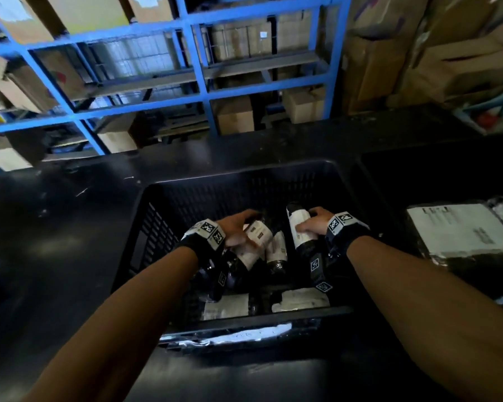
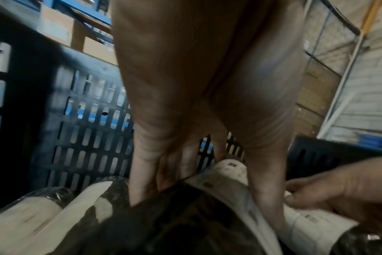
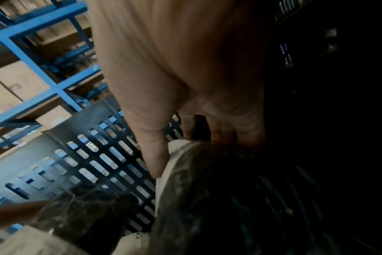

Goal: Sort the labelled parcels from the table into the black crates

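Inside the black slatted plastic crate (image 1: 273, 181), the left hand (image 1: 238, 227) clasps a black film-wrapped, white-labelled parcel (image 1: 254, 245); the right hand (image 1: 312, 224) clasps another such roll (image 1: 298, 227) nearer the crate's right wall. Likely light, soft, slippery: grip mid-label.

Right wrist cam is pretty blurry. The right hand (image 3: 185, 96) reaches down with thumb and fingers curled round a dark plastic-wrapped parcel (image 3: 229, 198) with a white label along its edge. Left of that parcel is the slotted black crate wall (image 3: 81, 160), and another dark wrapped parcel (image 3: 76, 212) lies low beside it. Beyond the crate wall, blue shelving (image 3: 33, 60) holds cardboard boxes (image 3: 13, 82).
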